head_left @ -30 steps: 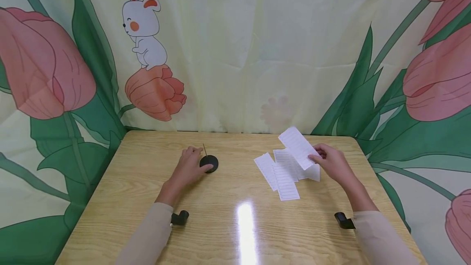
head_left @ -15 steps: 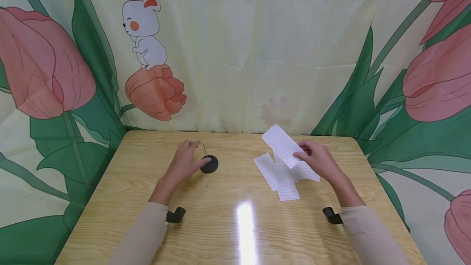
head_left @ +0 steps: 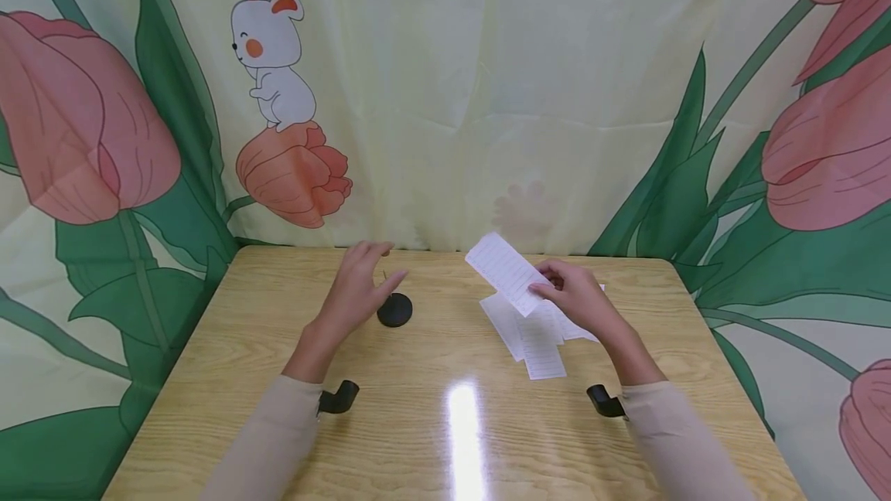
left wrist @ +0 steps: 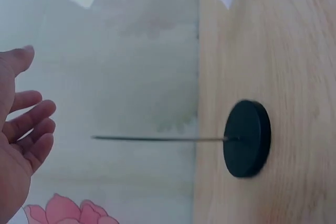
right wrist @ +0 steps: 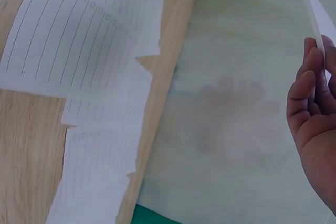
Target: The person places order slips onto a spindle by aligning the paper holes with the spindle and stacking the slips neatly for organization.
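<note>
A paper spike, with a round black base (head_left: 394, 310) and a thin upright metal rod (left wrist: 157, 139), stands on the table left of centre. My left hand (head_left: 351, 292) hovers beside and above it, fingers relaxed and spread, holding nothing. In the left wrist view, the hand is apart from the rod's tip. My right hand (head_left: 576, 296) pinches a white lined paper slip (head_left: 504, 273) between thumb and fingers, raised over other slips. Seen edge-on in the right wrist view, the held slip (right wrist: 315, 17) looks thin. Several slips with lines and small checkboxes (right wrist: 63, 40) lie overlapping below.
The wooden table (head_left: 418, 424) ends at a curtain (head_left: 431, 99) printed with tulips and a rabbit. A black wrist camera mount (head_left: 339, 397) sticks out from the left sleeve, and another mount (head_left: 605, 400) from the right sleeve. Bright glare (head_left: 465, 439) marks the table's front middle.
My left hand has come off the spike's base and lifted, its fingers spreading. My right hand has moved left with the slip, toward the spike.
</note>
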A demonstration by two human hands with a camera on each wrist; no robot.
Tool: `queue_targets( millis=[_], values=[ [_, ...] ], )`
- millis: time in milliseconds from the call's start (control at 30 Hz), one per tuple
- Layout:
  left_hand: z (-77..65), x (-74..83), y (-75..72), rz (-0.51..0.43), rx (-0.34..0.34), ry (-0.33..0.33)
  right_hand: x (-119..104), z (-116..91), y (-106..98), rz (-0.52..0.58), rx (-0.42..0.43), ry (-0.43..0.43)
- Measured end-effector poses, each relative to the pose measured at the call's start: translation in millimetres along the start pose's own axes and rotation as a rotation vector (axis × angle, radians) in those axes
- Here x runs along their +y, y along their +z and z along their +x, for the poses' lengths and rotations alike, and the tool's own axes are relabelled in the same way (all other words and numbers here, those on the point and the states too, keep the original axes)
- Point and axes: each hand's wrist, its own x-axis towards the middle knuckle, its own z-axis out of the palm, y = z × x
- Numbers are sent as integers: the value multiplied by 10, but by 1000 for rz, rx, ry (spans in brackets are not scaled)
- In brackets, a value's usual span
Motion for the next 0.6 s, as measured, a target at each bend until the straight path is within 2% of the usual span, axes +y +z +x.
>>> queue_targets(
  millis=[200, 333, 433, 600],
  values=[
    [110, 189, 77, -72, 41, 89, -114, 30, 55, 38, -29, -16],
    [217, 284, 159, -159, 41, 117, -177, 47, 91, 62, -45, -31],
    [283, 331, 224, -210, 20, 107, -209, 55, 118, 83, -55, -48],
    [318, 386, 302, -299, -35, 17, -256, 49, 158, 112, -67, -59]
  ],
)
